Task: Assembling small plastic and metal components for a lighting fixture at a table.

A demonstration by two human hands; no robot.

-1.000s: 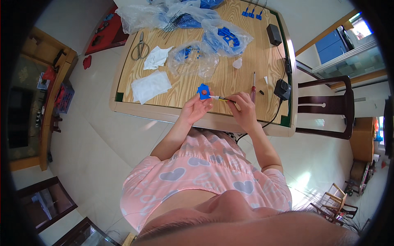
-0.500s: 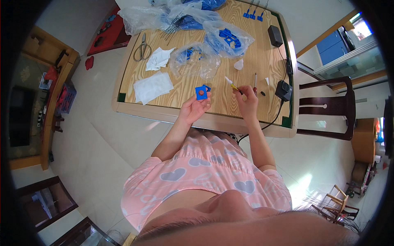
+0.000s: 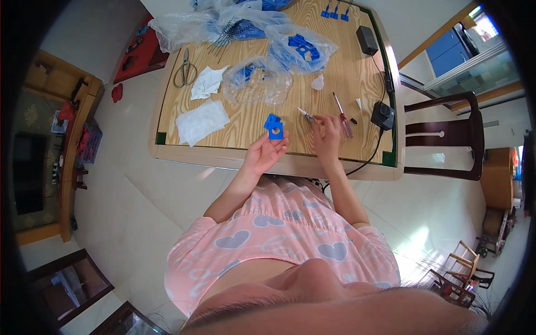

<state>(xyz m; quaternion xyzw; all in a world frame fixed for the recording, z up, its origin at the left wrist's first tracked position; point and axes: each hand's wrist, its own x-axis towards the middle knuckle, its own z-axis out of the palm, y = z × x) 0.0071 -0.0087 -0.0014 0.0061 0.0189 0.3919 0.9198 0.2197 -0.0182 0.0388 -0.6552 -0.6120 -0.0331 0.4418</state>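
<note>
My left hand (image 3: 264, 152) pinches a small blue square plastic piece with a round hole (image 3: 276, 132) above the table's near edge. Just beyond that square shows a second blue piece (image 3: 271, 119), overlapped by it; whether my fingers also hold this one I cannot tell. To the right, my right hand (image 3: 328, 137) is low over the table, fingers bent around the rear end of a slim tube with a white pointed nozzle (image 3: 305, 114), like a glue tube. Beside those fingers lies a screwdriver with a reddish clear handle (image 3: 347, 127).
Clear bags with blue parts (image 3: 304, 47) and small pieces (image 3: 257, 79) lie mid-table. Farther left are scissors (image 3: 185, 71), a crumpled tissue (image 3: 207, 82) and white sheets (image 3: 202, 122). A black box with a cable (image 3: 383, 115) stands at right; finished-looking blue clips (image 3: 334, 14) lie far right.
The tube in my right hand has come down and left, its nozzle lower over the table. The blue square in my left hand has turned, and the second piece now shows at its upper left.
</note>
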